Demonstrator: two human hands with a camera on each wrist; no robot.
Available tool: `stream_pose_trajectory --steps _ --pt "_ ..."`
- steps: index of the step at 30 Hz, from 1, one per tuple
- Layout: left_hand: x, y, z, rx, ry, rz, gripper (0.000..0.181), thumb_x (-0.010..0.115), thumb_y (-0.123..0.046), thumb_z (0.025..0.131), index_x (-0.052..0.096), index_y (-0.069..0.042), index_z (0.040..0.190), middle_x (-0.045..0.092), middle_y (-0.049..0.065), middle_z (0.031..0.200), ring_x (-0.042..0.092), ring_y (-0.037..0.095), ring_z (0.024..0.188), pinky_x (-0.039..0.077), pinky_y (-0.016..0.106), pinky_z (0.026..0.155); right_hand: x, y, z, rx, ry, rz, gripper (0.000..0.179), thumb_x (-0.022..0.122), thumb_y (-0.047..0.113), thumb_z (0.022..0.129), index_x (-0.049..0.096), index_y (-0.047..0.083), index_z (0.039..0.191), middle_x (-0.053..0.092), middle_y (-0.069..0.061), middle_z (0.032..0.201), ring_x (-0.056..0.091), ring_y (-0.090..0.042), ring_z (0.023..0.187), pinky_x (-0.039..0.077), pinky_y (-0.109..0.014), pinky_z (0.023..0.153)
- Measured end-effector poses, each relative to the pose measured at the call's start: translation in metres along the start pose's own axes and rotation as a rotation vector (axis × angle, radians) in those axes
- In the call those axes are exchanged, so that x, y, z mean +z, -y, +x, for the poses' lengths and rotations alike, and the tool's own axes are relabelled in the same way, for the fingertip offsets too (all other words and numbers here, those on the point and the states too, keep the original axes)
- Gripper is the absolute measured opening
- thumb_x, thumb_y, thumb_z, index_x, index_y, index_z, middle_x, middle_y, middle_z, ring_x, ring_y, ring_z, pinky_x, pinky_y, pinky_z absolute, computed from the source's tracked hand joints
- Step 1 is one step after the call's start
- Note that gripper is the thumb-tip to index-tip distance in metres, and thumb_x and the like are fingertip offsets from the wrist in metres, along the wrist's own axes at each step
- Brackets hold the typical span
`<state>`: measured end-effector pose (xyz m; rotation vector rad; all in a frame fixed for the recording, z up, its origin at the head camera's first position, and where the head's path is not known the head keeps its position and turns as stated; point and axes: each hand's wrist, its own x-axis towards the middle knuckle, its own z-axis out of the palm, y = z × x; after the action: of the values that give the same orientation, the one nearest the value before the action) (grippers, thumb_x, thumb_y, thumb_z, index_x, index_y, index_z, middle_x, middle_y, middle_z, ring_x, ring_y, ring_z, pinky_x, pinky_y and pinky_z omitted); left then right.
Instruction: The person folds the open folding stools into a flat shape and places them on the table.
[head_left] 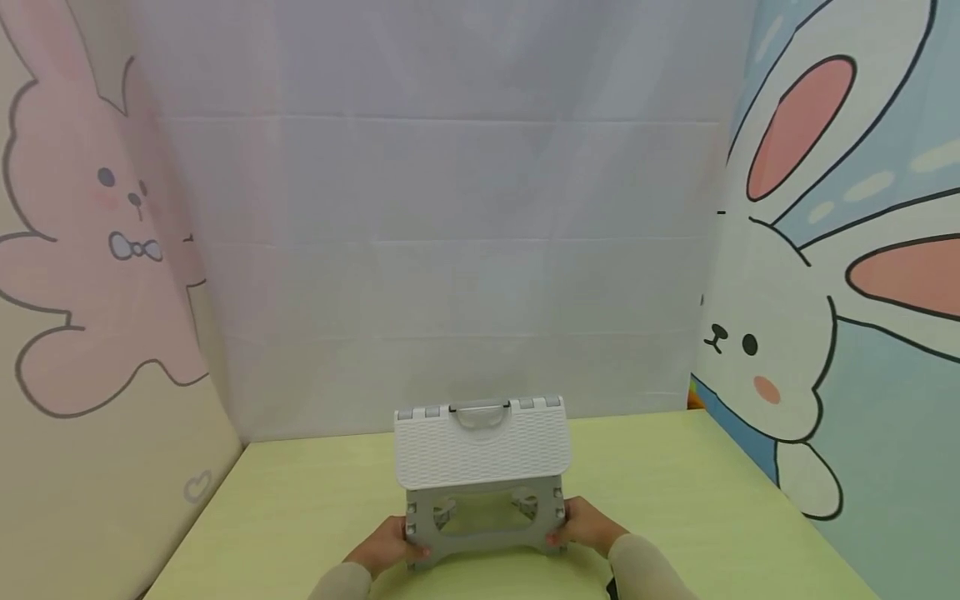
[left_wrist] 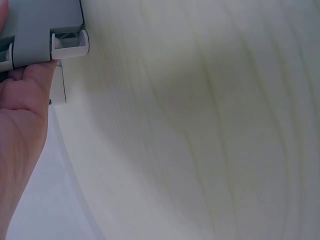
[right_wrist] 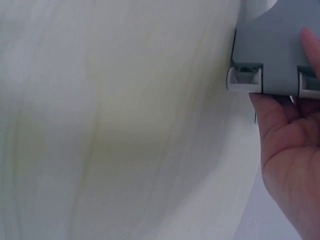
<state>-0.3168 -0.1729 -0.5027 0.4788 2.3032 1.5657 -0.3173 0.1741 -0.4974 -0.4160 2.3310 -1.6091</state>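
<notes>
A folding step stool (head_left: 483, 454) with a white woven-pattern top and grey legs is unfolded near the table's front. A carrying handle (head_left: 480, 408) is set in the top's far edge. My left hand (head_left: 384, 543) grips the left side of the front leg panel (head_left: 491, 544), thumb on its near face. On the opposite side my right hand (head_left: 588, 527) holds the same panel in the same way. Both wrist views show the grey panel's hinged lower corner, with the left hand (left_wrist: 25, 100) and right hand (right_wrist: 287, 140) curled behind it.
The stool is on a pale yellow table (head_left: 315, 479). A white sheet (head_left: 465, 250) hangs behind it. Rabbit-printed panels stand at the left (head_left: 97, 275) and right (head_left: 892, 417). A small black item (head_left: 612, 588) shows beside my right sleeve.
</notes>
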Motion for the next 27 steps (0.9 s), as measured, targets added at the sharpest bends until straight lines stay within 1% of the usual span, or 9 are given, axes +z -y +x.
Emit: stream_pose_trajectory --steps 6,14,18,22,27 --pt "0.0011 -0.0016 -0.0026 -0.002 0.003 -0.008 0.040 0.068 0.010 0.076 0.054 0.022 0.112 0.061 0.034 0.111 0.060 0.046 0.103 0.048 0.053 0.090 -0.0002 -0.0019 0.0010 -0.012 0.011 -0.009 0.037 0.070 -0.011 0.068 0.061 -0.018 0.103 0.066 -0.028 0.104 0.065 -0.037 0.094 0.052 -0.048 0.085" --pt "0.0022 -0.0051 -0.0012 -0.039 -0.019 0.021 0.043 0.068 0.009 0.077 0.054 0.020 0.116 0.059 0.034 0.115 0.058 0.048 0.107 0.044 0.056 0.094 -0.0003 -0.0029 0.0021 -0.001 0.012 -0.002 0.039 0.069 -0.011 0.069 0.060 -0.019 0.106 0.065 -0.029 0.107 0.063 -0.041 0.098 0.050 -0.050 0.088" --pt "0.0028 -0.0053 -0.0003 -0.037 -0.025 0.033 0.042 0.068 0.009 0.077 0.054 0.020 0.115 0.060 0.034 0.114 0.058 0.048 0.106 0.044 0.056 0.093 0.0002 -0.0016 0.0008 -0.004 0.004 -0.005 0.037 0.069 -0.011 0.068 0.061 -0.018 0.104 0.066 -0.028 0.105 0.064 -0.039 0.096 0.050 -0.050 0.087" --pt "0.0026 -0.0025 0.0006 -0.030 -0.026 0.034 0.040 0.068 0.009 0.078 0.054 0.021 0.114 0.061 0.034 0.111 0.060 0.046 0.104 0.046 0.054 0.091 0.0012 -0.0005 0.0003 -0.011 0.000 -0.008 0.034 0.069 -0.011 0.068 0.062 -0.017 0.101 0.067 -0.027 0.102 0.066 -0.035 0.092 0.052 -0.048 0.085" --pt "0.0015 -0.0010 0.0006 -0.022 -0.016 0.025 0.040 0.067 0.010 0.077 0.054 0.021 0.113 0.061 0.034 0.111 0.060 0.046 0.103 0.047 0.054 0.091 0.0009 -0.0013 0.0013 -0.012 -0.006 -0.018 0.034 0.069 -0.012 0.068 0.062 -0.017 0.101 0.067 -0.027 0.102 0.065 -0.037 0.093 0.051 -0.049 0.086"
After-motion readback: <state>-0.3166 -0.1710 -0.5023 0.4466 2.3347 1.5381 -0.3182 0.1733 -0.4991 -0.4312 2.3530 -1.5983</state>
